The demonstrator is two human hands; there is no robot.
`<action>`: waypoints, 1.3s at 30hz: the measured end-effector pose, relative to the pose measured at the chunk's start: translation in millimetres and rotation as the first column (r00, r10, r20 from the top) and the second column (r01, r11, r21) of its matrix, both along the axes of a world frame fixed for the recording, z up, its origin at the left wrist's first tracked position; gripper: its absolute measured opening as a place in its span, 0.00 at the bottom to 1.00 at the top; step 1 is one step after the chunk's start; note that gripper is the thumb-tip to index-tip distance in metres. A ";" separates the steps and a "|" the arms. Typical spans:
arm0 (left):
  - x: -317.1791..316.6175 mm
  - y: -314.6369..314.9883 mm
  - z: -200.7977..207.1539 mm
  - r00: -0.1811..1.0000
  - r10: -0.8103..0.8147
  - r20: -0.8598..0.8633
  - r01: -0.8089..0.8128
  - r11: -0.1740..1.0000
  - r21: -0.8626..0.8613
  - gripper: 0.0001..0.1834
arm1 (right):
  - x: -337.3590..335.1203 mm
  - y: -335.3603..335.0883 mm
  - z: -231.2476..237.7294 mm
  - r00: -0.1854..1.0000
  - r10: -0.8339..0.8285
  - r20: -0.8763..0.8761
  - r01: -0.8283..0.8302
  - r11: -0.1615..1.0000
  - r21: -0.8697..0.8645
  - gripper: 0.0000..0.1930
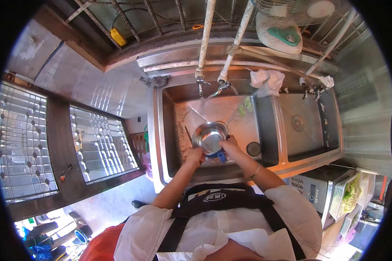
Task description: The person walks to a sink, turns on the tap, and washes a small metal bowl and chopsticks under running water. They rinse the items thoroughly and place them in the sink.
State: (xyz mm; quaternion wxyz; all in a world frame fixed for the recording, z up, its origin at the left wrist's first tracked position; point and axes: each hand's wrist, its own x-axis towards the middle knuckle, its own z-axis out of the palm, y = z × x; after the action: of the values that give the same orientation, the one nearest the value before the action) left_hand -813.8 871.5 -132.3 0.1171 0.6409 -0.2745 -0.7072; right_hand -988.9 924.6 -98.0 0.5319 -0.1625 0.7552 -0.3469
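Observation:
A shiny round metal bowl (212, 141) is held over the left sink basin (265, 130), tilted so its inside shows. My left hand (195, 156) is closed at the bowl's near left edge. On the right side, my right hand (231, 145) grips the rim, with fingers reaching over it. Beneath the bowl's near side is something blue (222, 155), mostly hidden, and another metal rim peeks out behind it. A dark thin stick (188, 135) lies to the left, and a pale thin stick (199, 114) lies farther back.
Two taps (223, 88) hang over the basin's far edge. Green leaf scraps (245, 106) and a round black drain piece (253, 149) lie in it. A white cloth (268, 81) drapes over the divider by the right basin (297, 143). A scouring pad (155, 81) sits at the back left corner.

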 end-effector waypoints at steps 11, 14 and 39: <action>-50.8 -106.1 53.5 0.952 0.300 -0.066 -0.306 0.941 -0.147 0.12 | -22.8 -104.2 -1.8 0.798 -0.390 0.460 0.420 0.907 0.041 0.18; -40.4 -81.6 62.7 0.952 0.288 -0.104 -0.302 0.940 -0.157 0.09 | -23.3 -115.2 -11.4 0.832 -0.408 0.376 0.430 0.902 0.026 0.19; 67.3 36.9 64.2 0.964 0.201 -0.175 -0.186 0.978 0.099 0.06 | -14.9 -122.8 12.1 0.700 -0.391 0.597 0.379 0.912 0.153 0.15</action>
State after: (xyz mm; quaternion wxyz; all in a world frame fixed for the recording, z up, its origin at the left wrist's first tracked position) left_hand -746.5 908.4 -68.2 0.1842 0.6008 -0.1697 -0.7592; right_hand -1003.8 801.7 -85.9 0.6654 0.1258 0.5603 -0.4771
